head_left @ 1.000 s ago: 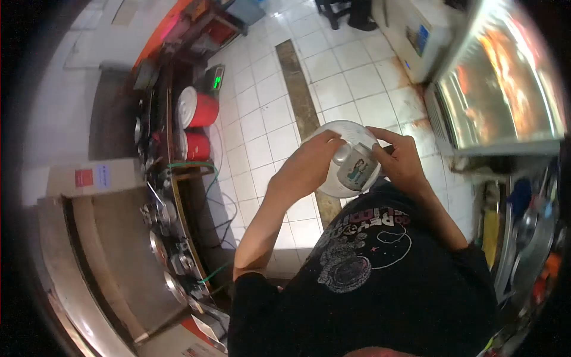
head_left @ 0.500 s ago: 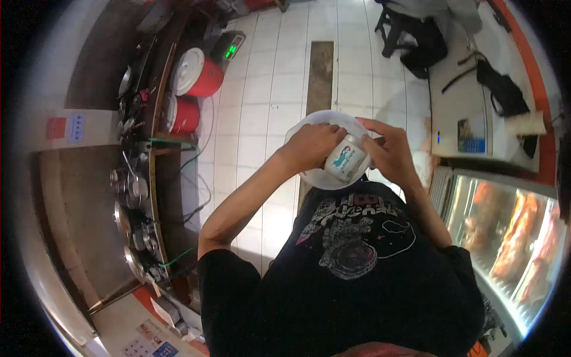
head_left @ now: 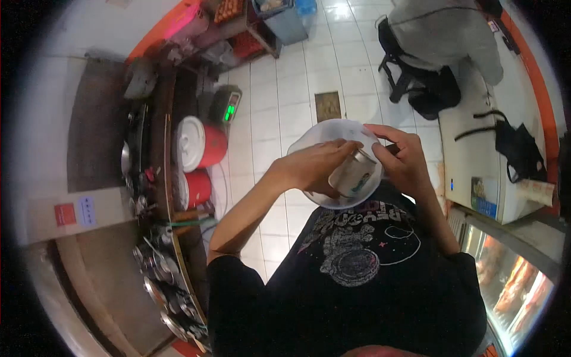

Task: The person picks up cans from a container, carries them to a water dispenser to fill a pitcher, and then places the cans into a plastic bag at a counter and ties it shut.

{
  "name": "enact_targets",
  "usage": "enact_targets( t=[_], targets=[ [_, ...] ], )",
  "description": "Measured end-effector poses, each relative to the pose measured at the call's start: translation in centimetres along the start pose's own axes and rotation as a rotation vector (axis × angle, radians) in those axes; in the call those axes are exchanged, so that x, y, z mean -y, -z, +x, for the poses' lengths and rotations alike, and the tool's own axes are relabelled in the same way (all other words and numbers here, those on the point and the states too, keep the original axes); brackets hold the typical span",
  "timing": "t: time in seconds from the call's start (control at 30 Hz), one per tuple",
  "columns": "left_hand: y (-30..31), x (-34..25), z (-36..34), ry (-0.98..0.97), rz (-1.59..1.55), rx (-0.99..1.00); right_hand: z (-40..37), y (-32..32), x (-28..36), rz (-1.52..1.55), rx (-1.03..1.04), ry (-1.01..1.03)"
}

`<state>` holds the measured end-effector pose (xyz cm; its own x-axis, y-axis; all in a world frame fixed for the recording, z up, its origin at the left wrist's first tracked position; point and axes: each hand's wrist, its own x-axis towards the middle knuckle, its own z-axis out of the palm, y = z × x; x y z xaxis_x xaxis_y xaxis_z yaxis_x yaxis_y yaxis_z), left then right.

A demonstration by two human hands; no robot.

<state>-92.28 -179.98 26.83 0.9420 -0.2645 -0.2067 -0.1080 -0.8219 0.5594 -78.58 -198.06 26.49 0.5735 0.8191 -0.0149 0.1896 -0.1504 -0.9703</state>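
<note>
Left hand (head_left: 315,169): curled around a white jar (head_left: 355,174), gripping it. The jar lies tilted over the inside of a white bowl (head_left: 306,146), toward 4 o'clock of its centre, cap end pointing to 1 o'clock. Right hand (head_left: 403,156): thumb and fingers pinched on the bowl's rim at 2 o'clock. Beyond the bowl: red tub (head_left: 213,146) at 9 o'clock, green-lit display (head_left: 231,109) at 10, glass-fronted case (head_left: 513,279) at 4.

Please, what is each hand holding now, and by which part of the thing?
The left hand holds the container by its side; the right hand holds the bowl by its rim.
</note>
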Motion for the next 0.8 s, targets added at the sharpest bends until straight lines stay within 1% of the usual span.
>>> enact_targets(
  t=[0.03,0.07,0.13,0.17,0.2,0.27,0.3,0.33,0.4,0.47,0.5,0.53,0.6,0.63,0.67,0.73,0.77,0.8],
  targets=[
    [2.0,1.3,1.1,0.047,-0.098,0.036,2.6,0.2,0.1,0.063,0.000,-0.021],
    [4.2,3.0,2.5,0.047,-0.098,0.042,5.2,0.3,0.1,0.125,0.006,-0.047],
    [8.6,6.6,5.5,0.253,-0.146,0.169,10.5,0.3,-0.4,0.125,-0.006,-0.028],
    [9.3,9.5,7.0,0.292,-0.048,0.125,14.0,0.5,-0.4,0.119,-0.022,0.011],
    [11.3,11.5,8.6,0.290,-0.021,0.112,17.3,0.7,-0.1,0.120,-0.031,0.039],
    [15.2,15.4,10.9,0.479,-0.065,0.471,22.7,0.6,0.9,0.008,0.105,0.039],
    [14.2,18.3,11.0,0.438,0.014,0.339,25.2,-0.1,0.1,-0.006,0.070,0.229],
    [15.4,19.1,11.1,0.437,0.000,0.199,28.0,-0.8,-0.6,0.001,0.034,0.343],
    [18.0,21.9,12.7,0.443,-0.054,0.223,32.6,0.1,1.5,-0.029,0.129,0.151],
    [19.0,24.9,14.0,0.411,0.011,-0.012,38.4,0.1,-0.3,-0.041,0.118,0.179],
    [21.7,25.7,15.0,0.452,-0.014,0.065,41.1,0.1,-0.7,-0.038,0.120,0.189],
    [22.8,28.5,15.9,0.437,-0.008,0.045,43.8,0.4,-0.8,-0.058,0.113,0.203],
    [24.7,34.9,17.5,0.231,-0.139,-0.064,49.4,1.0,-0.2,-0.017,0.081,0.071],
    [26.1,37.0,18.4,0.260,-0.138,-0.096,52.3,1.5,-0.4,-0.017,0.064,0.081],
    [27.7,39.0,19.5,0.239,-0.123,-0.109,55.0,1.7,-1.2,0.041,0.065,0.004],
    [32.4,42.3,21.6,0.084,0.058,-0.316,60.4,2.3,-1.7,0.025,0.063,-0.071],
    [35.4,43.8,22.2,0.148,-0.102,-0.301,63.1,2.9,-1.4,0.014,0.042,-0.067],
    [38.0,45.6,22.9,0.124,-0.101,-0.305,65.5,3.6,-1.1,0.017,-0.022,-0.057]
  ],
)
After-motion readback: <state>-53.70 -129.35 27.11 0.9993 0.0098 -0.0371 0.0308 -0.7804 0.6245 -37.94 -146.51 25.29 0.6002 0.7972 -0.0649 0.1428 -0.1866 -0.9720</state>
